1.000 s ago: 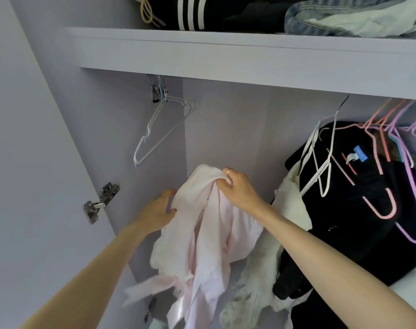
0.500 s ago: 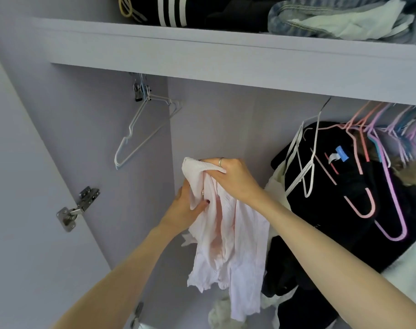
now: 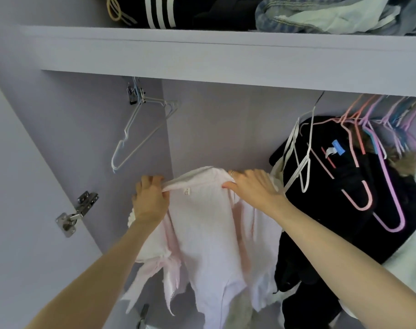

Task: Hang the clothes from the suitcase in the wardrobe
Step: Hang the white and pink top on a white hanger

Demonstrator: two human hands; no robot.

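- The pink shirt (image 3: 202, 210) is held up inside the wardrobe, collar edge stretched sideways between the hands, body hanging down.
- The left hand (image 3: 150, 200) and the right hand (image 3: 252, 186) each grip one collar end.
- Two white hangers (image 3: 140, 131) hang up-left, nearer the left hand.

Pale pink garment (image 3: 202, 224), spread at its top edge, hanging limp, perhaps a shirt

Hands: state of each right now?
Left hand: closed, gripping the pink shirt at its top edge.
Right hand: closed, pinching the same shirt's top edge.
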